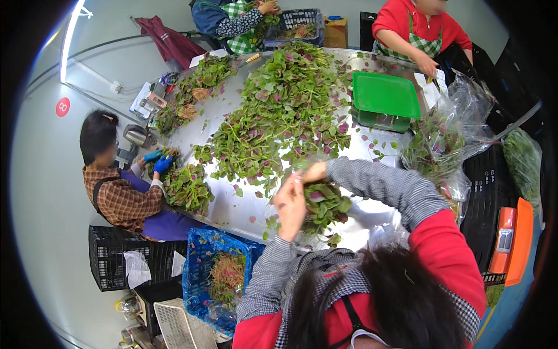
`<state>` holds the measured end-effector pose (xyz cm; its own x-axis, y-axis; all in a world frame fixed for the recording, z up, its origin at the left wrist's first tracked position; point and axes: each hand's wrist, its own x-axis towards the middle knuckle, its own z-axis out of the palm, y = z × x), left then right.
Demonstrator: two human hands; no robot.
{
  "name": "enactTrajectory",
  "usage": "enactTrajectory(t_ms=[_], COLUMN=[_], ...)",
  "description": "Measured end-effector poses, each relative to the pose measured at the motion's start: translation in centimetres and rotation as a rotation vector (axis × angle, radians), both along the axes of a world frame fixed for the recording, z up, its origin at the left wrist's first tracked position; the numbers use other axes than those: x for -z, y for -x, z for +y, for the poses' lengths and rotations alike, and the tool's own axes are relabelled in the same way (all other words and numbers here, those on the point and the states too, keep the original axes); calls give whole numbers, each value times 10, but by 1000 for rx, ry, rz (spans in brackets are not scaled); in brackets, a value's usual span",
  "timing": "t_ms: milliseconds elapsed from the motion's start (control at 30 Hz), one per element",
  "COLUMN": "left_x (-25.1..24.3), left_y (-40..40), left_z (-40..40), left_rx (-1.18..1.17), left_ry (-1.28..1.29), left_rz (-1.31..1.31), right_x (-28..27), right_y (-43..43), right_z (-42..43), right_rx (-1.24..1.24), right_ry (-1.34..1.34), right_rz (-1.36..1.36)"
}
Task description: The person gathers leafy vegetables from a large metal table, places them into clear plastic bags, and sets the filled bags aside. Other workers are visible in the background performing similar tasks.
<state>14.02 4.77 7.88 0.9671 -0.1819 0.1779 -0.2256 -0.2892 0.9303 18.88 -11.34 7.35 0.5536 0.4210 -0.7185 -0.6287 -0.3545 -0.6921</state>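
Observation:
My left hand (291,205) and my right hand (314,171) meet above the near edge of a metal table (226,196). The left fingers point away from me and come together close to the right hand. Motion blurs both hands, and what lies between the fingertips is hidden. A bunch of green and purple leafy greens, probably red amaranth (324,205), sits right beside the left hand and below the right wrist. Just beyond my fingers is a blurred patch of pale green. A large heap of the same greens (279,113) spreads across the table's middle.
A green-lidded container (386,98) and clear plastic bags (471,102) stand at the right. A blue-lined crate (196,261) holds stems at the lower left. A gloved co-worker (120,183) handles greens at the left; two more people (235,22) stand across the table.

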Motion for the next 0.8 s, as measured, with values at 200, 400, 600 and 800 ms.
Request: enactTrajectory(t_ms=[200, 400, 600, 800], left_x=[-12, -12, -53, -136], left_y=[-48, -59, -105, -152], left_z=[55, 71, 89, 93], left_rx=[-239, -279, -180, -49], left_ry=[443, 548, -45, -835], left_rz=[324, 474, 381, 133], right_x=[-34, 45, -13, -113], right_y=[2, 22, -2, -34], right_z=[-72, -59, -51, -77], right_rx=[92, 456, 573, 400], right_ry=[-1, 71, -393, -130], right_rz=[-839, -300, -454, -669])
